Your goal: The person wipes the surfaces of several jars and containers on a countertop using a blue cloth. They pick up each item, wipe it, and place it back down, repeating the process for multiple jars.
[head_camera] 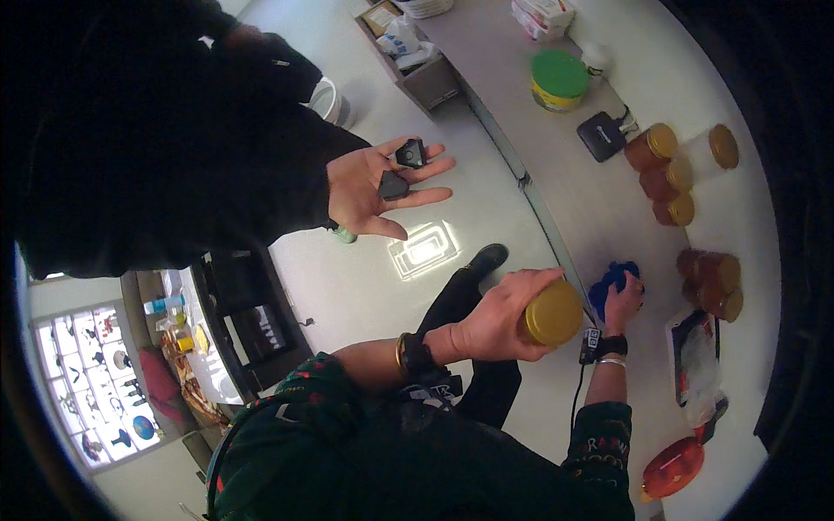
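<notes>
My left hand (479, 325) is wrapped around a jar whose gold lid (554, 312) faces me; most of the jar's body is hidden. On the light tabletop (573, 228), my right hand (623, 303) grips a crumpled blue cloth (607, 293) near the table's edge. Both wrists wear dark bands, and a small device with a printed code (590, 345) sits by the right one. From the upper left another person's open palm (355, 195) extends, bearing two small black pieces (410, 155).
Gold-lidded jars with amber-brown contents (651, 146) line the table's far side, with more jars (710, 280) further along. A green-lidded tub (559, 75), a black box (601, 135), a packaged item (697, 355) and a red object (674, 465) also rest there. A white bucket (326, 101) stands on the floor.
</notes>
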